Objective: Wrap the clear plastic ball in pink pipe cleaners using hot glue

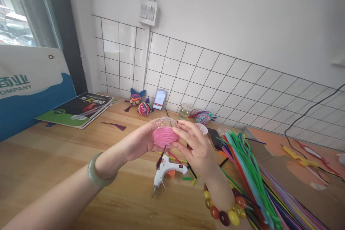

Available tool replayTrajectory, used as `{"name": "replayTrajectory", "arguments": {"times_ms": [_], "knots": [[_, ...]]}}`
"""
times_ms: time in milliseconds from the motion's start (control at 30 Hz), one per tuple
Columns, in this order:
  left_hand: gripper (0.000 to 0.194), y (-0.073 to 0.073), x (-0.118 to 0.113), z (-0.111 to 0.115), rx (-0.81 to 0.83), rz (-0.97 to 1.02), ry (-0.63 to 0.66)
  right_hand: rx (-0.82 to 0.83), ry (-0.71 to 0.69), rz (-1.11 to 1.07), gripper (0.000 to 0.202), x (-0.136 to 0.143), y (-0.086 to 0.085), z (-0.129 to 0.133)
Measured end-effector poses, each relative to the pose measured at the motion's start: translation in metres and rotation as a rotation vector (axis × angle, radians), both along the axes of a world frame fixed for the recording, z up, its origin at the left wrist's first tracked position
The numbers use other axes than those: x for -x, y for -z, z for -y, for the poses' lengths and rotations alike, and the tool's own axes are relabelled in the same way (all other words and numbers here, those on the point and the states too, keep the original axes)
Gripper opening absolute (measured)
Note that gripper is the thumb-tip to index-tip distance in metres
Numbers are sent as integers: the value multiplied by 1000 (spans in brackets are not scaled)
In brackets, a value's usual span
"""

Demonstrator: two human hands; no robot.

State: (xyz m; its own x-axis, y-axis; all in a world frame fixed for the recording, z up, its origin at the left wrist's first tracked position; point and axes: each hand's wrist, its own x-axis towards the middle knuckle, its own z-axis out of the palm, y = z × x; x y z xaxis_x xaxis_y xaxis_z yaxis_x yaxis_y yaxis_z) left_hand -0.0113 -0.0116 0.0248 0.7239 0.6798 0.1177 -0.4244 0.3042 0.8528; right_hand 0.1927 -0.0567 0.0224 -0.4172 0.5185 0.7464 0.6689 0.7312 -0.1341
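Above the tabletop [56,165], holding a clear ball [165,122] in the closed grip of left hand [143,134] and right hand [196,144], with pink pipe-cleaner coils [165,136] wrapped and dark-red tassel [160,162] hung below, but bare on top, hence judged part-covered.

Above the white glue gun [167,168], the left hand [145,138] and right hand [195,143] hold a clear dome with a coiled pink lower half [165,137] from both sides; its dark red tassel [160,161] hangs in front of the gun; right of the gun spreads a bundle of pipe cleaners [250,178]; left and beyond it lie a purple tassel [115,125] and a booklet [81,109]; behind it, near the wall, stand a lit phone [160,99] and a glass jar [185,111].
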Motion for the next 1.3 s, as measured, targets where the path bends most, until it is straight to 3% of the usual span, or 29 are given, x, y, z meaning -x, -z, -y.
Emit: {"name": "replayTrajectory", "arguments": {"times_ms": [200,533,933,1200,1300], "knots": [[43,1,0,-1,-17,-67,8,59,-8,-59,35,-4,-2,-1],[46,4,0,-4,14,-190,8,406,-82,-334,29,-16,6,-13],[49,8,-4,-7,74,-338,-70,552,-67,-420,30,-13,7,-15],[67,12,-6,-10,89,-427,-16,665,-61,-487,29,-13,4,-18],[63,13,-6,-10,72,-399,-21,660,-45,-481,29,-11,5,-19]]}}
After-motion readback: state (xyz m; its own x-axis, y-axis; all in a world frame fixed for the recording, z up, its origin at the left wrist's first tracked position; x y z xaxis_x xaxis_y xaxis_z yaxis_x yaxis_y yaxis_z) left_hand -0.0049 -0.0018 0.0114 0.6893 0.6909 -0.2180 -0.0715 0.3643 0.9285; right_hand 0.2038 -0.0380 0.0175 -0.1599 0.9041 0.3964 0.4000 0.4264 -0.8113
